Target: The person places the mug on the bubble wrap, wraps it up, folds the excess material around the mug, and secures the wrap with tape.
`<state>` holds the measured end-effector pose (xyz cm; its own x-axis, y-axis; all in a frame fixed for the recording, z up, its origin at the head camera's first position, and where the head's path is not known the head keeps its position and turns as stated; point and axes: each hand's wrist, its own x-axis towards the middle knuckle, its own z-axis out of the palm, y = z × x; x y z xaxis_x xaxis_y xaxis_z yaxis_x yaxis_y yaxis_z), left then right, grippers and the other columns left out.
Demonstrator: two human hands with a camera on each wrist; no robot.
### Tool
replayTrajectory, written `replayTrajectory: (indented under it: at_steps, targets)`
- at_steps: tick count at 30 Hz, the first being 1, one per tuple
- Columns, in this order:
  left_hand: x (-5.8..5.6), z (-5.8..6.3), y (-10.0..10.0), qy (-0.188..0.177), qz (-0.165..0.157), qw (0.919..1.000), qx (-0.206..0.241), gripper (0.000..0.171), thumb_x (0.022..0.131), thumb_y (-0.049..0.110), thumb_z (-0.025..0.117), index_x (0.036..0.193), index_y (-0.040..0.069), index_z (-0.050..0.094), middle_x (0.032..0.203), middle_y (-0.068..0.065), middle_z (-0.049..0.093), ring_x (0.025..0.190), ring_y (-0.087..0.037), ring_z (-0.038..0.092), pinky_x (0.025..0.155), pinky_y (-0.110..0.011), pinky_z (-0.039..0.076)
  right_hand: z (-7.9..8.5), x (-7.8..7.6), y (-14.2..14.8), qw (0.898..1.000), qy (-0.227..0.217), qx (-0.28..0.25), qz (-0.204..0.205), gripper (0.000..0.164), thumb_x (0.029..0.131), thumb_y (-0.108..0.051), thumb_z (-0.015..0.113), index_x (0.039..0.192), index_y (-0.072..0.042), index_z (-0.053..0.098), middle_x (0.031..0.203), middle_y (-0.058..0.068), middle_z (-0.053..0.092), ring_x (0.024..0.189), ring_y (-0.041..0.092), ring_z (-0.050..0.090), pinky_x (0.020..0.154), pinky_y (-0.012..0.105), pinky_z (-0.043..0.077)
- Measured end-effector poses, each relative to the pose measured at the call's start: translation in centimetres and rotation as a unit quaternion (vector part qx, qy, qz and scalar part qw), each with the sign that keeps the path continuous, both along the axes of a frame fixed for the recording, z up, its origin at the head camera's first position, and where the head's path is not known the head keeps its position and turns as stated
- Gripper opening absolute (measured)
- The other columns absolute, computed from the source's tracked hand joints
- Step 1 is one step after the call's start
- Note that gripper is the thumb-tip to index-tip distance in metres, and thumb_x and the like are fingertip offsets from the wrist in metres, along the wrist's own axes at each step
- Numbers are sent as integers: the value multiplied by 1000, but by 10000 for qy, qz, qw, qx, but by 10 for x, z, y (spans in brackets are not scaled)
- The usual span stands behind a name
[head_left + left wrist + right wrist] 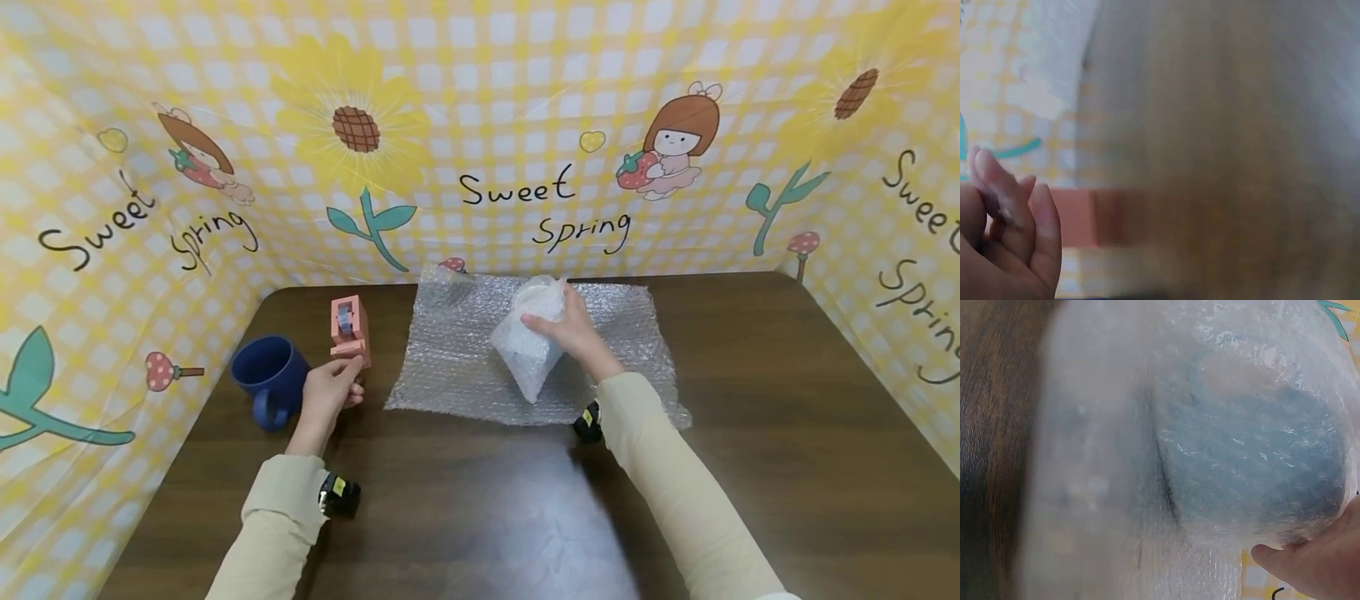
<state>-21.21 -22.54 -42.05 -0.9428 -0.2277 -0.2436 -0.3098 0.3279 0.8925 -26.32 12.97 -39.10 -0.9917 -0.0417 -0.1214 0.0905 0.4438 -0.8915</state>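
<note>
My right hand (573, 329) grips a bubble-wrapped bundle (536, 333) from its right side, thumb across the top. Through the wrap, the right wrist view shows something bluish and rounded; its kind is blurred by the plastic. Beneath lies a flat sheet of bubble wrap (457, 367). At the front end of a pink tape dispenser (347, 321), my left hand (330, 392) pinches with thumb and forefinger at the tape's free end. Those fingers mostly hide the tape there. A blue roll shows inside the dispenser.
A dark blue mug (270, 371) stands just left of my left hand, its handle facing me. The brown wooden table (480, 508) is bordered at the back and sides by a yellow checked cloth (487, 108) with printed flowers.
</note>
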Motion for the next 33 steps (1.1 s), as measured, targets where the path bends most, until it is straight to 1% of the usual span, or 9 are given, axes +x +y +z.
replayTrajectory:
  at_steps: [3,5,9,13,17,21,24,30,33]
  targets:
    - [-4,13,13,259,-691,9972,124,53,101,38,43,133,-4,51,62,10,60,55,0,60,60,-18,55,0,0,2,9999,105,-113,-40,94,86,-34,68,153,-7,7,159,19,8,147,36,14,119,53,15]
    - [-5,21,25,501,-1223,9910,191,53,102,38,41,137,-2,47,71,1,69,62,-5,66,67,-24,58,0,-1,4,9998,125,-154,-27,91,88,-33,66,153,-7,8,159,19,9,147,36,14,119,53,15]
    - [-9,36,53,906,-2233,9705,-110,53,100,33,48,146,8,38,101,-19,72,88,-21,72,83,-37,57,1,-1,5,9997,190,-156,-1,87,90,-33,63,152,-5,9,159,20,9,147,36,13,120,52,14]
    - [-16,48,86,1256,-2859,9490,-435,59,96,23,58,149,20,33,118,-18,67,109,-29,65,92,-43,52,2,-2,6,9997,203,-148,48,84,92,-32,60,152,-4,8,159,21,7,148,36,10,120,51,11]
    - [-27,56,120,1724,-3118,9336,-365,61,94,8,58,149,17,34,120,-18,66,114,-30,62,96,-45,50,4,-1,7,9995,224,-228,86,79,94,-33,56,152,-5,11,159,20,7,148,35,10,121,51,11]
    - [-36,60,148,1927,-3182,9280,-195,62,92,-1,57,148,12,34,118,-21,66,115,-31,62,98,-42,50,5,-2,8,9993,259,-228,143,76,95,-32,55,152,-4,13,158,21,11,147,36,13,120,52,12]
    - [-41,61,166,1986,-3302,9225,-231,64,91,-3,57,148,14,35,117,-19,67,113,-30,63,95,-37,52,6,-2,9,9993,209,-199,253,76,96,-33,54,152,-4,12,159,20,10,147,36,12,120,53,12]
    - [-52,58,187,2338,-3556,9029,-612,69,87,-7,59,148,14,34,122,-17,65,85,-29,67,73,-21,52,10,-4,12,9982,154,-77,569,74,97,-33,53,153,-6,12,160,17,15,147,35,17,119,54,16]
    - [-57,54,193,2476,-3587,8965,-798,69,86,-6,61,148,12,35,125,-17,64,78,-28,67,69,-19,51,12,-3,14,9979,-17,126,635,76,97,-37,51,154,-10,8,161,15,10,148,35,14,119,55,15]
